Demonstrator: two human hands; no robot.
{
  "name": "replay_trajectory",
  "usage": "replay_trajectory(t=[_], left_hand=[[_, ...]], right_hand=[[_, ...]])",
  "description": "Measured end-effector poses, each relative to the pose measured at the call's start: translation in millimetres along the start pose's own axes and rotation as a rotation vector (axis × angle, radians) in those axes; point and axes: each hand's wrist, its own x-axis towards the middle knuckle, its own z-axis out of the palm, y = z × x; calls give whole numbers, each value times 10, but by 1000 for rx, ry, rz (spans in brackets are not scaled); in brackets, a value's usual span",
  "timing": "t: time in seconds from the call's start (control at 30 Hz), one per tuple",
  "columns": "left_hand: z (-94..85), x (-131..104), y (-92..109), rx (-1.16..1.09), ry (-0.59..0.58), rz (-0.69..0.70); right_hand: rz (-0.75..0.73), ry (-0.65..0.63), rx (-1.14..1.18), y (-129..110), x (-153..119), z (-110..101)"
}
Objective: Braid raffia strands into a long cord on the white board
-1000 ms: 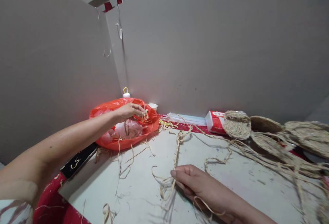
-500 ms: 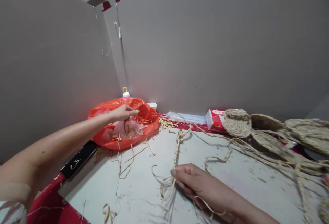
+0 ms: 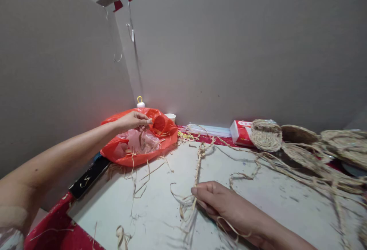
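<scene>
Head: red bag [image 3: 140, 159] holds plastic [image 3: 133, 137].

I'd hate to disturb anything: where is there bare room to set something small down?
On the white board, one patch lies between the loose strands below the red bag and the braid in the right hand's fingers; another, flecked, lies between the braid and the wavy cord. Crowded: the right side, with woven rounds, and the back, beside the red pack.
</scene>
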Motion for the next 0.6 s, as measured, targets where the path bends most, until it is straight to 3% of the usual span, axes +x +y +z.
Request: replay_trajectory(t=[0.2,0.47,0.6], left_hand=[[76,-2,-139,398,277,40],[200,-30,-27,646,139,63],[208,-31,33,689,152,92]], right_hand=[[-6,-15,18,9,-4,-7],[2,-6,8,-15,-10,5],[-7,-8,1,-6,-9,3]])
